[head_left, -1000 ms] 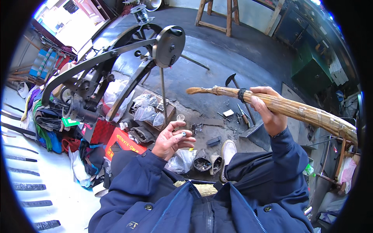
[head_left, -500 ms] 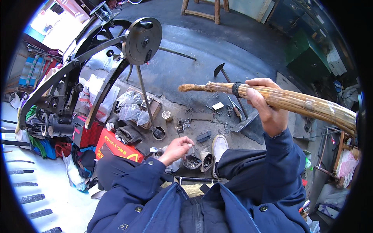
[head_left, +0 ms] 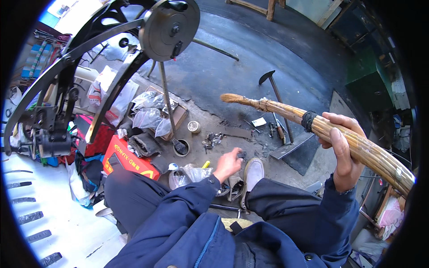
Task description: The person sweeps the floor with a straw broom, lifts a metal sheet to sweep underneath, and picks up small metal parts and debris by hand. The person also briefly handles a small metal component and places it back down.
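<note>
We hold a straw broom [head_left: 286,110] raised in our right grip [head_left: 346,154], fingers wrapped around the bundle, while our left grip [head_left: 228,165] is low over the floor [head_left: 250,49], fingertips at a small dark block [head_left: 242,155] beside the white shoe [head_left: 254,172]. We cannot tell whether they are closed on it; lifting it would, we judge, call for a firm pinch.

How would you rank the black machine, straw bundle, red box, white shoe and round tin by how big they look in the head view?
1. Black machine, partly out of view
2. Straw bundle, perhaps enlarged by nearness to the camera
3. Red box, partly covered
4. White shoe
5. Round tin
</note>
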Demonstrator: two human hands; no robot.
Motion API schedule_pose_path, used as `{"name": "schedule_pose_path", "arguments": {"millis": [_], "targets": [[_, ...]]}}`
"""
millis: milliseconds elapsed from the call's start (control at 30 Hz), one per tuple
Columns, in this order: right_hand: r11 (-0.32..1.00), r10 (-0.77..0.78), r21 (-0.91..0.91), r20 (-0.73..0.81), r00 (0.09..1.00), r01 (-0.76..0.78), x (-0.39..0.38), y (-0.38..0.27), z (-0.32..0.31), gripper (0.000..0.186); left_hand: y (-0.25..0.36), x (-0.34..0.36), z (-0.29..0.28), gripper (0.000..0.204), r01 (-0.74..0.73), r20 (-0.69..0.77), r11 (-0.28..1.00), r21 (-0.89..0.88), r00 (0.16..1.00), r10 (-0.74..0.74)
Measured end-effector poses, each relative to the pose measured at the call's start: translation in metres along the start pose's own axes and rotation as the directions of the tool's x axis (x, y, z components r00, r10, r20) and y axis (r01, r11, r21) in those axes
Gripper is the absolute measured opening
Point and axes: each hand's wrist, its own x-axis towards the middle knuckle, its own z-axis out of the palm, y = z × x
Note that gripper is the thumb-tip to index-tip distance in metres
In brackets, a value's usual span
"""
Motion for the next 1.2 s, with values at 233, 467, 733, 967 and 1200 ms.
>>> {"name": "schedule_pose_path", "arguments": {"millis": [233,467,733,967,1200], "targets": [[0.999,-0.011,-0.034,-0.05,0.999,0.01,0.0,0.005,-0.011,0.042,-0.014,0.06,-0.034,0.043,-0.138,-0.117,0.919,0.37,0.974,0.194],[0.987,-0.07,-0.151,-0.073,0.995,0.058,0.001,0.019,-0.024,0.047,-0.02,0.111,-0.022,0.055,-0.092,-0.051,0.803,0.588,0.987,0.151],[0.991,-0.061,-0.121,-0.026,0.998,0.057,0.004,0.026,-0.024,0.046,-0.014,0.122,-0.035,0.046,-0.251,0.05,0.721,0.646,0.956,0.288],[1.0,-0.005,0.02,-0.084,0.996,0.007,0.003,0.011,-0.021,0.04,0.007,0.097,-0.054,0.048,-0.381,-0.045,0.882,0.278,0.912,0.408],[0.993,0.031,0.119,-0.091,0.995,-0.02,-0.001,0.012,-0.022,0.031,-0.011,0.086,-0.068,0.044,0.151,0.088,0.399,-0.905,0.981,-0.171]]}}
